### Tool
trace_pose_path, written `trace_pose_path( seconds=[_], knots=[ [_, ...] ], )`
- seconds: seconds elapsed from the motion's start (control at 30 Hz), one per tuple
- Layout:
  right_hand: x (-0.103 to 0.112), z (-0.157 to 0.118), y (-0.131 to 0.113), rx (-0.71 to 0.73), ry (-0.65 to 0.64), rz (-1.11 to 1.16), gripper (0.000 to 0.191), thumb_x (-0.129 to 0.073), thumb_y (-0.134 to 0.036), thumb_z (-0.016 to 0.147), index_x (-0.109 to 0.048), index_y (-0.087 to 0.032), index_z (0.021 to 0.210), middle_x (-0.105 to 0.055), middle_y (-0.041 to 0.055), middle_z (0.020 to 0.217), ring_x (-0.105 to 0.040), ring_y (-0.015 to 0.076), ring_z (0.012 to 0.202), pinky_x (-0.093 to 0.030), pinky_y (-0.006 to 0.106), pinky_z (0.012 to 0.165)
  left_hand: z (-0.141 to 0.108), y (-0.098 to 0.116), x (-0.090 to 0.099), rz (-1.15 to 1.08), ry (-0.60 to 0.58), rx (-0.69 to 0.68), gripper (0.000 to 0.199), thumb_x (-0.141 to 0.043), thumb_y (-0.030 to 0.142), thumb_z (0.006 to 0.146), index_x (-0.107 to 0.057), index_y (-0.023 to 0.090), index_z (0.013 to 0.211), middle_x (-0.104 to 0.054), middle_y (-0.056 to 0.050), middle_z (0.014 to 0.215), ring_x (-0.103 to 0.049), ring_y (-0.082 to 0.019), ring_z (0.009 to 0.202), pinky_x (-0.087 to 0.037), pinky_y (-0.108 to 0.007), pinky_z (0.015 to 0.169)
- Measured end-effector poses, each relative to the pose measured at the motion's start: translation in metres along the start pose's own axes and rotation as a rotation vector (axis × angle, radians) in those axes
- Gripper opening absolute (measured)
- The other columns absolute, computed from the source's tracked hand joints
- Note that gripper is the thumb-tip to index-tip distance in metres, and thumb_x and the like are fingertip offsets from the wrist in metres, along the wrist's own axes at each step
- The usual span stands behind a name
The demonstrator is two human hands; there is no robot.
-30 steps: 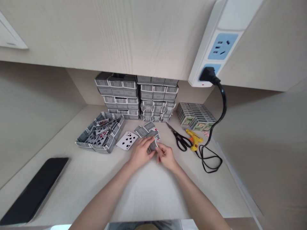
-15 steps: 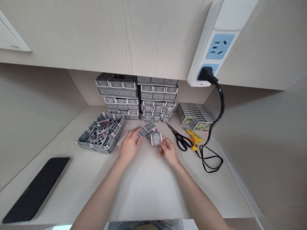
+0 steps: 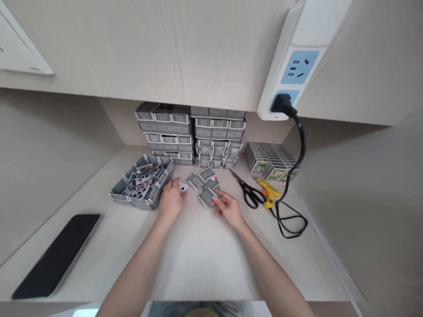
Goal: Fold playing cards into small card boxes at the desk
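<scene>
My right hand point(image 3: 229, 208) pinches a folded playing card point(image 3: 206, 197) with a grey patterned back, low over the desk. Just beyond it lie several more folded grey-backed cards point(image 3: 195, 181), overlapping in a loose pile. My left hand point(image 3: 172, 200) is closed around a face-up playing card point(image 3: 183, 187) with a black pip; the hand covers most of that card. Close by on the left is a tray made of folded cards point(image 3: 155, 203), filled with loose playing cards point(image 3: 140, 189).
Stacked card-built boxes point(image 3: 218, 132) stand against the back. To the right are black scissors point(image 3: 253, 196), a yellow glue gun point(image 3: 269, 191) with its cord, and packs of cards point(image 3: 269, 160). A black flat object point(image 3: 56, 255) lies left; a power strip point(image 3: 291, 66) hangs above.
My left hand has moved left from the folded cards onto a face-up card beside the tray. The card in my right hand has shifted left and slightly down, and is now tilted.
</scene>
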State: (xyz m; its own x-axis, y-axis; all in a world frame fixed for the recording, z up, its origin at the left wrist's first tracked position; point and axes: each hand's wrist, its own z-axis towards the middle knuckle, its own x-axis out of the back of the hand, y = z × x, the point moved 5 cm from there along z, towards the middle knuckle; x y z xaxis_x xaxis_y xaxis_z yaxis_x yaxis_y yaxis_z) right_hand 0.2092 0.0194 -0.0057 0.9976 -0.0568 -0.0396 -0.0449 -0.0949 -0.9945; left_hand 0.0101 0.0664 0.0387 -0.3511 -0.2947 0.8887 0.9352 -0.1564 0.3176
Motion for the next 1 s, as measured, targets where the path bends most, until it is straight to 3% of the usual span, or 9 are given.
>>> trace_pose_path(
  seconds=[0.2,0.47,0.63,0.77,0.9,1.0],
  knots=[
    [0.000,-0.002,-0.005,0.058,0.005,-0.037,0.047,-0.053,-0.056,0.071,-0.061,-0.015,0.093,-0.064,0.0029,0.063,-0.047,0.0091,0.034,-0.037,0.023,0.035,-0.002,0.001,0.003,-0.038,0.006,0.009,0.048,-0.056,0.020,0.073,-0.044,0.015,0.119,-0.056,-0.013,0.110,-0.054,-0.027,0.100,-0.044,-0.035,0.082],
    [0.000,-0.004,-0.006,0.071,0.021,-0.038,0.049,-0.050,-0.059,0.071,-0.063,-0.015,0.087,-0.063,0.0023,0.059,-0.047,0.0095,0.033,-0.037,0.023,0.035,-0.003,0.009,0.011,-0.120,0.102,-0.021,0.043,-0.053,0.015,0.074,-0.047,0.016,0.117,-0.056,-0.012,0.109,-0.054,-0.027,0.100,-0.043,-0.038,0.086],
    [0.001,-0.004,-0.007,0.046,0.011,0.038,0.050,-0.052,-0.060,0.070,-0.065,-0.013,0.085,-0.067,0.0073,0.067,-0.057,0.0137,0.045,-0.043,0.024,0.040,-0.011,0.039,0.025,-0.393,0.158,-0.292,0.045,-0.051,0.018,0.078,-0.041,0.022,0.122,-0.048,-0.008,0.121,-0.046,-0.020,0.113,-0.038,-0.035,0.096],
    [-0.002,-0.007,-0.015,0.069,-0.063,0.154,0.044,-0.060,-0.053,0.067,-0.065,-0.014,0.087,-0.068,0.0093,0.081,-0.064,0.0206,0.069,-0.052,0.030,0.053,-0.028,0.065,0.021,-0.440,0.047,-0.502,0.045,-0.048,0.022,0.081,-0.038,0.025,0.125,-0.045,-0.007,0.126,-0.043,-0.020,0.116,-0.037,-0.037,0.098],
    [-0.001,-0.006,-0.016,0.090,-0.042,0.193,0.032,-0.069,-0.043,0.062,-0.066,-0.017,0.080,-0.066,0.0016,0.069,-0.060,0.0158,0.060,-0.052,0.029,0.055,-0.041,0.080,0.011,-0.412,-0.062,-0.621,0.045,-0.048,0.023,0.081,-0.039,0.027,0.125,-0.047,-0.007,0.125,-0.046,-0.020,0.114,-0.040,-0.037,0.096],
    [0.000,-0.004,-0.012,0.077,-0.004,0.194,0.027,-0.070,-0.040,0.060,-0.065,-0.016,0.072,-0.064,0.0002,0.065,-0.057,0.0129,0.054,-0.050,0.026,0.052,-0.041,0.082,0.007,-0.391,-0.076,-0.622,0.047,-0.051,0.026,0.080,-0.039,0.026,0.126,-0.046,-0.007,0.126,-0.044,-0.022,0.116,-0.039,-0.039,0.096]
  ],
)
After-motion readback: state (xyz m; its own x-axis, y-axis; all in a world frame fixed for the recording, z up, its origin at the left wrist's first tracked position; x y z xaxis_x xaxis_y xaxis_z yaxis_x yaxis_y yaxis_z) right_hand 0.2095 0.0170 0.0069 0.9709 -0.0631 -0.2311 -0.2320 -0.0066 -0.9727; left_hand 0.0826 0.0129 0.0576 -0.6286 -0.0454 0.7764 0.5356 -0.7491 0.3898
